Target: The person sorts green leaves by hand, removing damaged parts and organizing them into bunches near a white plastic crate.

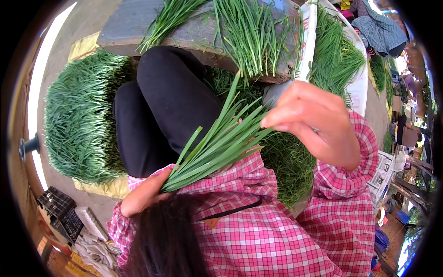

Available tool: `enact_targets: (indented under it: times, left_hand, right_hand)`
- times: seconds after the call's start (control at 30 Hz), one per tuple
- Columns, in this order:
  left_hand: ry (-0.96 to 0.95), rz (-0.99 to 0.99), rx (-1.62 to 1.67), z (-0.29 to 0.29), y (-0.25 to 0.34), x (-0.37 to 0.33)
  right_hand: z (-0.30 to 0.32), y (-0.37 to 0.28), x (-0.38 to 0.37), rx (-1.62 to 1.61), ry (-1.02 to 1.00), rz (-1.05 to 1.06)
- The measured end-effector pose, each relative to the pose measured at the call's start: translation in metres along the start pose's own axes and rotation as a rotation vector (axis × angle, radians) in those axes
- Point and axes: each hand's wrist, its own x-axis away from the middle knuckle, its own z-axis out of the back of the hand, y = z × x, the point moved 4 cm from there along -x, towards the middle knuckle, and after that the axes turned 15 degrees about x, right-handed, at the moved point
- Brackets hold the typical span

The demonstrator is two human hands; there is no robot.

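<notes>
Over on the left a big pile of cut chives (78, 115) lies on the ground, and beside it the left hand (143, 194) has its grip closed tight round the base of a small bunch of chives (217, 147), held low against the pink checked shirt (258, 231). The leaves fan up to the right hand (314, 122), whose fingers pinch the tips while clasping a grey handle, apparently a knife (273, 94). It looks like the sorting and trimming stage; the next move likely needs a steady hold and even ends, judging by the trimmed chives on the desk (138, 34) above.
</notes>
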Motion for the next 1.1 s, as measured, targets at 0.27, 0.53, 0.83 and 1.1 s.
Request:
enact_targets:
  times: [0.27, 0.53, 0.83, 1.1]
  left_hand:
    - [-0.045, 0.006, -0.023, 0.008, -0.001, -0.008]
    - [-0.054, -0.01, 0.027, 0.01, -0.005, -0.011]
    - [-0.042, -0.022, 0.06, 0.01, -0.004, -0.012]
    - [-0.057, 0.0, 0.061, 0.012, -0.005, -0.014]
  right_hand:
    - [-0.037, 0.017, 0.076, 0.045, -0.143, -0.365]
    - [-0.073, 0.003, 0.076, 0.24, 0.096, -0.281]
    - [-0.084, 0.0, 0.07, 0.391, 0.179, -0.188]
    - [-0.089, -0.001, 0.068, 0.289, 0.199, -0.148]
